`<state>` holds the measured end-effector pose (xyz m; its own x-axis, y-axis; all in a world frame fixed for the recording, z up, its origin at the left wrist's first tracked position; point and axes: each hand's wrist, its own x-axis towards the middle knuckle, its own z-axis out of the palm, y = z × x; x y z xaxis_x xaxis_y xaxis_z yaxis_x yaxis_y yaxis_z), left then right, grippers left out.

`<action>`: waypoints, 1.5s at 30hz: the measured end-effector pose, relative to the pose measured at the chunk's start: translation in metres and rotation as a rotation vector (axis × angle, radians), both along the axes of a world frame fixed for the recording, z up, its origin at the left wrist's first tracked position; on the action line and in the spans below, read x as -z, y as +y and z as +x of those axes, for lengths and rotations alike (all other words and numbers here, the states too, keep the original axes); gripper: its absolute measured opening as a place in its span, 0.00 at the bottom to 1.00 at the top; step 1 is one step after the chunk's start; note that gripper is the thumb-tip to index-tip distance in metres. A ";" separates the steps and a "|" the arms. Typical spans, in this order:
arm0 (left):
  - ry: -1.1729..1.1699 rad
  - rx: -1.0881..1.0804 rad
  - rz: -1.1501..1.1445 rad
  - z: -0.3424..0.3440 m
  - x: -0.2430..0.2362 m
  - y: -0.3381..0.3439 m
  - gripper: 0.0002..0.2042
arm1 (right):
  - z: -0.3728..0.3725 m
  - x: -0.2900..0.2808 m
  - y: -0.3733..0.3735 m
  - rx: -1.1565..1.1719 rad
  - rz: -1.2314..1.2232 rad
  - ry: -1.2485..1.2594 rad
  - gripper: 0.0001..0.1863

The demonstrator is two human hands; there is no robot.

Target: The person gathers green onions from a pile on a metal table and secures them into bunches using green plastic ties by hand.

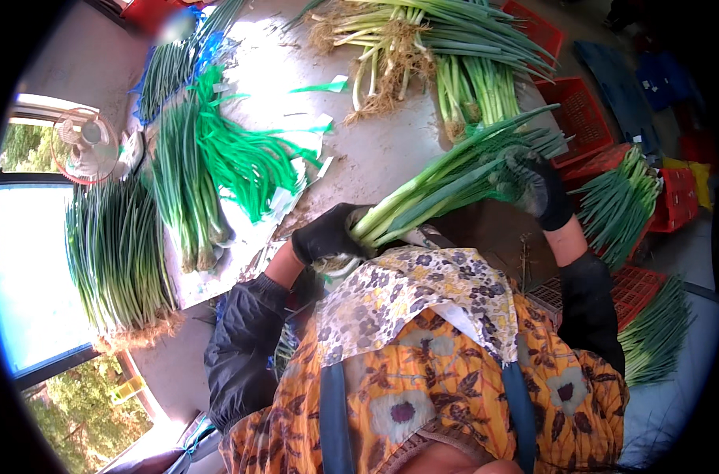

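Observation:
A bundle of green onions [430, 189] lies slantwise in front of my chest, white ends to the left and leaves toward the upper right. My left hand [334, 234], in a black glove, is closed around the white ends. My right hand [535, 186], gloved too, grips the leafy part, where fine green netting [501, 166] shows around the leaves. Its fingers are partly hidden by the leaves. Beyond the bundle, a heap of green onions with brown roots [391, 67] rests on the table [351, 170].
Green mesh bags [249, 162] with white tags spread over the table's left. Beside them stand trimmed green onions [184, 189] and a rooted bunch [122, 268]. Red crates [576, 110] line the right, some holding bunches [624, 197]. A fan [85, 146] is at far left.

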<state>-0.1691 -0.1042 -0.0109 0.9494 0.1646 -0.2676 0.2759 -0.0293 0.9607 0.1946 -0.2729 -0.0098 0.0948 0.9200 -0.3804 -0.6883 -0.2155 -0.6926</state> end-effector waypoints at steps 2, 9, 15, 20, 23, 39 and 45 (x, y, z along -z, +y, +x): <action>-0.013 -0.021 -0.066 0.002 -0.003 -0.002 0.31 | 0.003 0.028 -0.007 -0.096 0.139 -0.237 0.19; 0.004 -0.007 -0.004 -0.003 0.002 -0.002 0.31 | -0.030 -0.008 0.003 -0.253 0.342 -0.457 0.21; 0.068 0.000 0.000 -0.005 -0.007 -0.004 0.32 | -0.028 -0.010 0.005 -0.389 0.384 -0.610 0.21; 0.070 -0.003 0.018 -0.007 -0.002 -0.005 0.32 | -0.032 -0.021 0.012 -0.432 0.612 -0.984 0.16; 0.069 -0.015 0.006 -0.008 -0.002 -0.005 0.32 | -0.036 -0.007 0.003 -0.290 0.264 -0.515 0.13; 0.063 -0.114 -0.065 -0.030 0.000 0.000 0.32 | 0.124 0.035 -0.008 0.465 -0.122 -0.540 0.08; 0.111 -0.131 -0.004 -0.037 -0.014 0.007 0.31 | 0.208 0.036 -0.024 0.645 -0.016 -0.467 0.12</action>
